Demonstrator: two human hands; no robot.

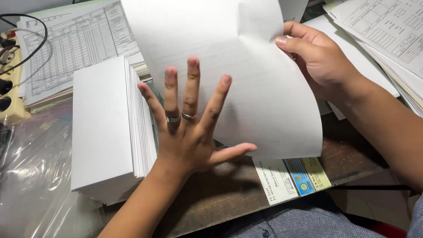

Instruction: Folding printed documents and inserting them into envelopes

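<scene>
Your left hand [188, 136] lies flat, fingers spread, on the white sheet [249, 79]; your right hand [319, 59] pinches the sheet's right edge; stack of white paper [104, 129] just left of the sheet, on the counter [218, 191]

Two bare forearms are seen, with no sleeves reaching the wrists. Two metallic rings [180, 117] are worn on the left hand [192, 131]: one silver-coloured band on each of two adjacent fingers, seated near the base. No ring, watch or bracelet is seen on the right hand [319, 59]. A blue-grey speckled garment [284, 228] with a dark button is worn on the torso; matching fabric is seen at the right elbow.
</scene>
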